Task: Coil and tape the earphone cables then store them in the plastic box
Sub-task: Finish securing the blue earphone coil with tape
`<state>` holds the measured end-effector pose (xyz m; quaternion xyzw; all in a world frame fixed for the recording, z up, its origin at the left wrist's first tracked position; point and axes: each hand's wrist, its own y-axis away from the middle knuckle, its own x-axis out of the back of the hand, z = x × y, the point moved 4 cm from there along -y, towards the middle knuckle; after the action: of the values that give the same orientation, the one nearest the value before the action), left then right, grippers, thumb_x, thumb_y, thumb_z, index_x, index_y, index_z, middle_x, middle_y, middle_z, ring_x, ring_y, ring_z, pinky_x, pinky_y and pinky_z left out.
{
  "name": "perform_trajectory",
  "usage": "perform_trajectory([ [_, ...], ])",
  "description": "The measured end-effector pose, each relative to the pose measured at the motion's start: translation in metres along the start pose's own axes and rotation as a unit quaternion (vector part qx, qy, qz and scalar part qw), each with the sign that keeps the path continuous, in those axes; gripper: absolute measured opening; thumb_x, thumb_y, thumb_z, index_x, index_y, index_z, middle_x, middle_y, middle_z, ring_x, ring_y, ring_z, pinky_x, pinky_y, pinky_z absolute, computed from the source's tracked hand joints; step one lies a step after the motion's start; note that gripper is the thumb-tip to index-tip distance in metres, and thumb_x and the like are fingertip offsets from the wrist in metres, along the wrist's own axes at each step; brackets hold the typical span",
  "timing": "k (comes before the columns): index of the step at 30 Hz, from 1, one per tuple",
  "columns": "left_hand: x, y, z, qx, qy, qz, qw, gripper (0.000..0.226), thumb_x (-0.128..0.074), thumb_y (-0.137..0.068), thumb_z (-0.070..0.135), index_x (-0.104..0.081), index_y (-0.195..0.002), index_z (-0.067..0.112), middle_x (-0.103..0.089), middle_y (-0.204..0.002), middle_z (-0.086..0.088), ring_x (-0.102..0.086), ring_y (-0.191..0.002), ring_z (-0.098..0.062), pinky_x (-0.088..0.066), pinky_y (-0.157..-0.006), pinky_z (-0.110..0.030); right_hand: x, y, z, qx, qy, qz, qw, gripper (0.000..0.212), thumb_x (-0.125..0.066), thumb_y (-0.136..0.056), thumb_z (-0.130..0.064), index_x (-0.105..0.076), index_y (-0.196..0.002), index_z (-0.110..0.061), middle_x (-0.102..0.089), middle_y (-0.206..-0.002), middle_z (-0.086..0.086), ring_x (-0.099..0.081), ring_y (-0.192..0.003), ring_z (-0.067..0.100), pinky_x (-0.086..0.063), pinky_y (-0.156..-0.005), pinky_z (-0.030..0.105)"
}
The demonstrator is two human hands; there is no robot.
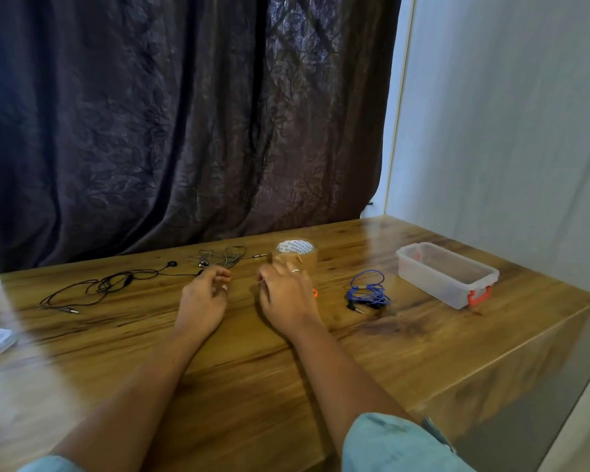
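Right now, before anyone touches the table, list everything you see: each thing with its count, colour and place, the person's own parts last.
black earphones: one, black, loose on the table's left part
grey earphones: one, grey, tangled at the far edge, left of the tape roll
tape roll: one, brown, behind the right hand
blue earphones: one, blue, bunched between right hand and plastic box
plastic box: one, clear with orange latch, no lid on, table's right part
orange item: one, mostly hidden by the right hand
table: one, brown wood
curtain: one, dark, behind the table
left hand: one, fingers curled, mid-table
right hand: one, fingers curled, beside the left hand
sleeves: two, light teal, bottom edge
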<state>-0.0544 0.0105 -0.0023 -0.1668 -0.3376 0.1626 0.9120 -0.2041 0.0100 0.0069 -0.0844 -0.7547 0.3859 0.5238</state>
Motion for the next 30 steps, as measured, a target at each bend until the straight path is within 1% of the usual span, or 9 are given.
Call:
perform_trajectory([
  [4, -0.004, 0.003, 0.002, -0.040, -0.021, -0.027, 0.999, 0.025, -0.055, -0.090, 0.001, -0.060, -0.110, 0.016, -0.061, -0.106, 0.003, -0.057, -0.097, -0.008, -0.042, -0.085, -0.017, 0.026, 0.003, 0.032, -0.107, 0.120, 0.036, 0.986, 0.043, -0.059, -0.084, -0.019, -0.053, -0.126, -0.018, -0.053, -0.132, 0.004, -0.044, -0.125, 0.025, -0.030, -0.106, 0.050],
  [8, -0.009, 0.005, 0.004, -0.095, -0.046, -0.051, 0.993, 0.027, -0.057, -0.089, 0.001, -0.060, -0.109, 0.019, -0.060, -0.105, 0.007, -0.056, -0.096, -0.004, -0.043, -0.085, -0.016, 0.038, 0.020, 0.076, -0.251, 0.204, -0.114, 0.939, 0.052, -0.039, -0.094, -0.017, -0.029, -0.145, -0.010, -0.023, -0.154, 0.012, -0.014, -0.145, 0.029, 0.002, -0.116, 0.052],
  [12, -0.010, 0.005, 0.005, -0.104, -0.049, -0.056, 0.992, 0.028, -0.058, -0.088, 0.002, -0.060, -0.109, 0.021, -0.061, -0.105, 0.007, -0.056, -0.097, -0.004, -0.044, -0.085, -0.017, 0.029, 0.047, 0.092, -0.326, 0.190, -0.239, 0.895, 0.048, -0.029, -0.097, -0.017, -0.033, -0.143, -0.004, -0.032, -0.150, 0.016, -0.023, -0.141, 0.034, -0.018, -0.115, 0.045],
  [17, -0.011, 0.007, 0.005, -0.115, -0.056, -0.060, 0.990, 0.028, -0.059, -0.089, 0.004, -0.059, -0.111, 0.022, -0.061, -0.108, 0.007, -0.057, -0.097, -0.003, -0.043, -0.081, -0.013, 0.033, 0.042, 0.089, -0.291, 0.221, -0.209, 0.907, 0.034, -0.036, -0.095, -0.007, -0.054, -0.123, -0.006, -0.059, -0.125, 0.012, -0.053, -0.117, 0.030, -0.043, -0.096, 0.040],
  [21, -0.012, 0.007, 0.005, -0.125, -0.051, -0.063, 0.989, 0.030, -0.058, -0.089, 0.004, -0.059, -0.113, 0.022, -0.061, -0.111, 0.007, -0.057, -0.100, -0.004, -0.046, -0.088, -0.018, 0.038, 0.035, 0.084, -0.246, 0.223, -0.176, 0.927, 0.032, -0.042, -0.091, -0.001, -0.059, -0.115, -0.012, -0.063, -0.117, 0.008, -0.060, -0.109, 0.028, -0.043, -0.097, 0.042],
  [24, -0.013, 0.007, 0.005, -0.134, -0.054, -0.065, 0.987, 0.030, -0.057, -0.089, 0.005, -0.058, -0.113, 0.023, -0.060, -0.112, 0.008, -0.056, -0.100, -0.002, -0.045, -0.088, -0.016, 0.046, 0.028, 0.093, -0.294, 0.012, -0.053, 0.954, 0.031, -0.046, -0.092, -0.003, -0.058, -0.119, -0.012, -0.064, -0.115, 0.009, -0.060, -0.108, 0.026, -0.045, -0.095, 0.034],
  [25, -0.013, 0.007, 0.005, -0.137, -0.055, -0.064, 0.987, 0.030, -0.057, -0.090, 0.005, -0.058, -0.113, 0.024, -0.061, -0.112, 0.008, -0.057, -0.100, -0.002, -0.045, -0.088, -0.015, 0.048, 0.026, 0.100, -0.335, -0.109, 0.007, 0.936, 0.031, -0.046, -0.093, -0.003, -0.058, -0.122, -0.010, -0.064, -0.113, 0.009, -0.059, -0.105, 0.026, -0.046, -0.090, 0.030],
  [28, -0.014, 0.007, 0.005, -0.143, -0.060, -0.065, 0.986, 0.030, -0.057, -0.090, 0.006, -0.058, -0.113, 0.025, -0.061, -0.111, 0.009, -0.057, -0.100, -0.001, -0.045, -0.087, -0.015, 0.047, 0.029, 0.123, -0.461, -0.399, 0.129, 0.782, 0.024, -0.045, -0.093, 0.002, -0.059, -0.110, -0.008, -0.060, -0.093, 0.008, -0.057, -0.083, 0.022, -0.048, -0.063, 0.020],
  [30, -0.014, 0.007, 0.006, -0.145, -0.061, -0.066, 0.985, 0.030, -0.057, -0.090, 0.006, -0.058, -0.114, 0.025, -0.060, -0.112, 0.009, -0.057, -0.099, -0.001, -0.045, -0.087, -0.015, 0.039, 0.033, 0.138, -0.516, -0.434, 0.108, 0.730, 0.020, -0.045, -0.089, 0.006, -0.057, -0.099, -0.007, -0.058, -0.092, 0.013, -0.056, -0.082, 0.024, -0.046, -0.058, 0.025],
])
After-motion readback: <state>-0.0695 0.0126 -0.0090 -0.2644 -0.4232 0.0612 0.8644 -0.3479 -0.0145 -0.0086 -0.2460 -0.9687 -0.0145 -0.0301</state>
